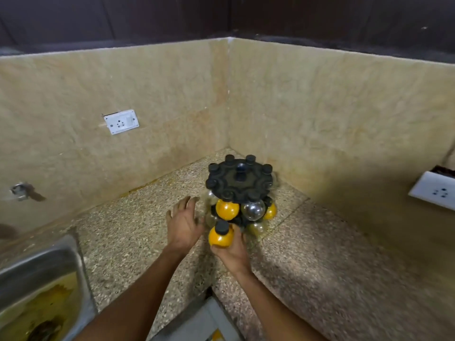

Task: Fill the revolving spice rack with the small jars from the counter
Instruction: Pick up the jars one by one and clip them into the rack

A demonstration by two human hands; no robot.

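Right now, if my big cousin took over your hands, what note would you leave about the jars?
Left hand: open, beside the spice rack, holding nothing.
Right hand: holding a yellow jar with a black cap, right at the rack's lower tier.
The rack stands in the counter corner.
Done: upper tier already carries jars, yellow and clear.
Left: seat this jar. No loose jars in view.

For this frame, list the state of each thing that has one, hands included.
Left hand: open, fingers spread beside the rack, holding nothing.
Right hand: grips a yellow jar.
Yellow jar: upright, black cap on, at the rack's lower tier.
Rack: upright in the counter corner, upper tier holding jars.
Sink: yellowish liquid in the basin.
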